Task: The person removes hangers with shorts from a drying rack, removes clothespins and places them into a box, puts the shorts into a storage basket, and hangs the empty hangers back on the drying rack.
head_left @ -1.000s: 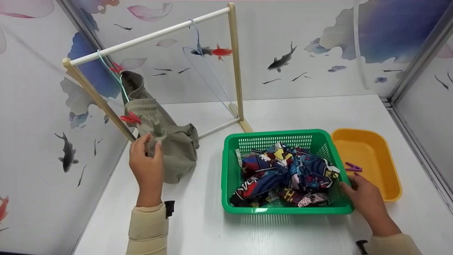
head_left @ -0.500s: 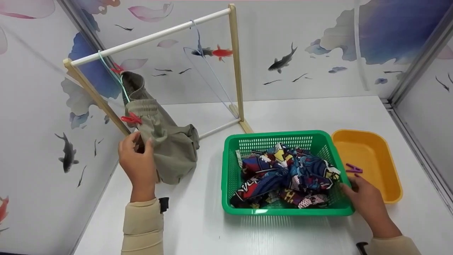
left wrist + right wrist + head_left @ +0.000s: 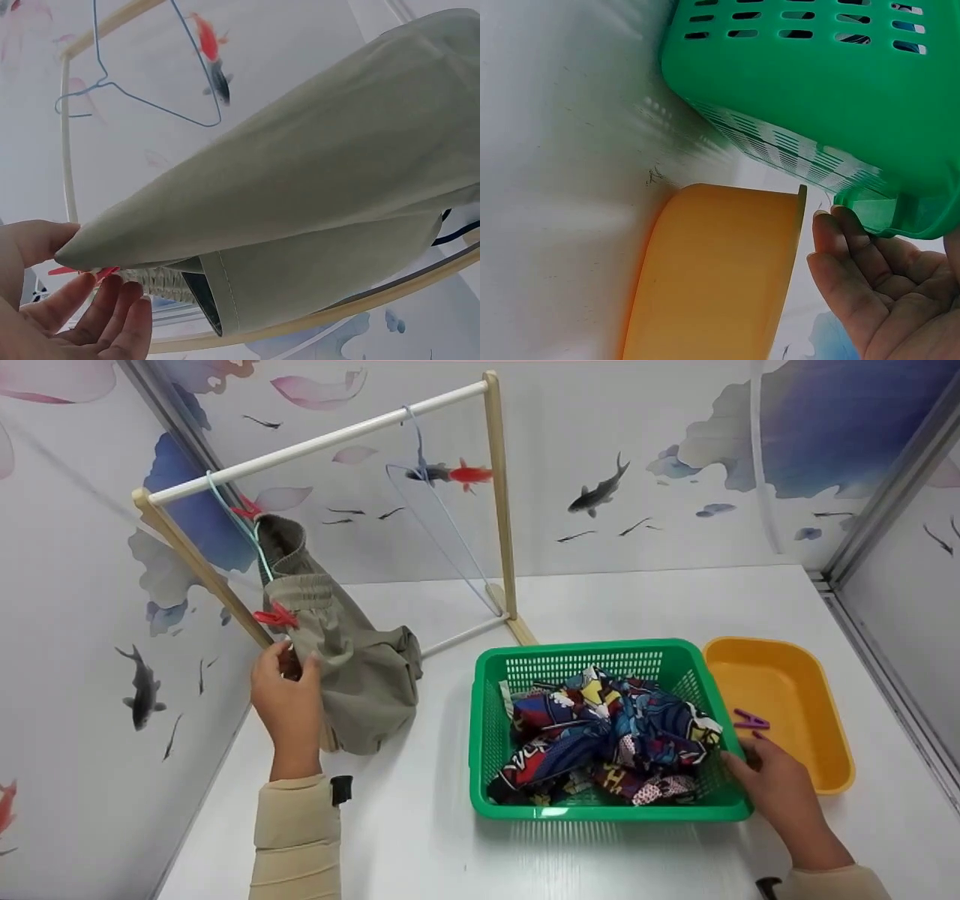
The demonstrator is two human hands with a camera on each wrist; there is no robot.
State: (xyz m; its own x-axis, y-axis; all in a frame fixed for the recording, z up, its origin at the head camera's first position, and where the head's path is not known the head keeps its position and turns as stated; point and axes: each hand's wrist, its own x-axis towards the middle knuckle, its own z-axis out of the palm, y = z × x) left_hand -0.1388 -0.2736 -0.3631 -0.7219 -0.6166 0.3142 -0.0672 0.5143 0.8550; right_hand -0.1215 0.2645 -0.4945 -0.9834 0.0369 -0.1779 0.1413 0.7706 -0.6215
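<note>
Olive-grey elastic-waist shorts (image 3: 360, 682) hang from a pale green hanger (image 3: 259, 544), with a red clothespin (image 3: 276, 616) at the near waistband and another red clothespin (image 3: 246, 508) at the far side. My left hand (image 3: 289, 709) is at the near edge of the shorts, below the nearer clothespin; in the left wrist view the thumb (image 3: 52, 238) touches a fabric fold and the loosely bent fingers sit under it, apart from the thumb. My right hand (image 3: 780, 795) holds the right rim of a green basket (image 3: 600, 812), thumb over the rim and fingers outside.
Patterned dark clothes (image 3: 592, 735) fill the basket. Right of it stands a yellow tub (image 3: 795, 682) with a purple clothespin (image 3: 750, 719) inside. The wood-and-white drying rack (image 3: 322, 441) also carries a bare blue hanger (image 3: 442, 502). Printed wall panels enclose the table.
My left hand has shifted left, from in front of the shorts to their near edge, and then stayed about there. My right hand keeps its place on the basket.
</note>
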